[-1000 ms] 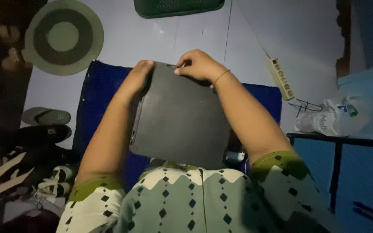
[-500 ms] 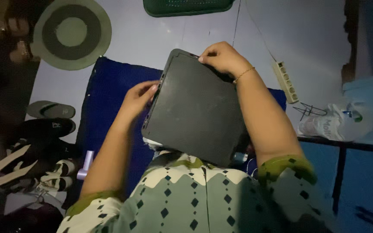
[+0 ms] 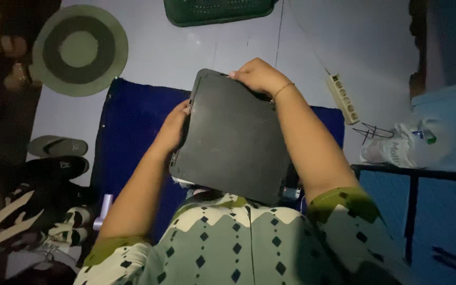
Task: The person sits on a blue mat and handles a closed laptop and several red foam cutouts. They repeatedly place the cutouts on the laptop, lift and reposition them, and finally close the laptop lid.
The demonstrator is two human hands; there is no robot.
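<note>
Black flat laptop (image 3: pixel 233 140) — closed, tilted

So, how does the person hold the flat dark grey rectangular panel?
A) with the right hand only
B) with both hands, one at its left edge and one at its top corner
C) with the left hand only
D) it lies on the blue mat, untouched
B: the left hand grips the left edge of the flat dark grey rectangular panel, and the right hand clasps its top corner.
</note>
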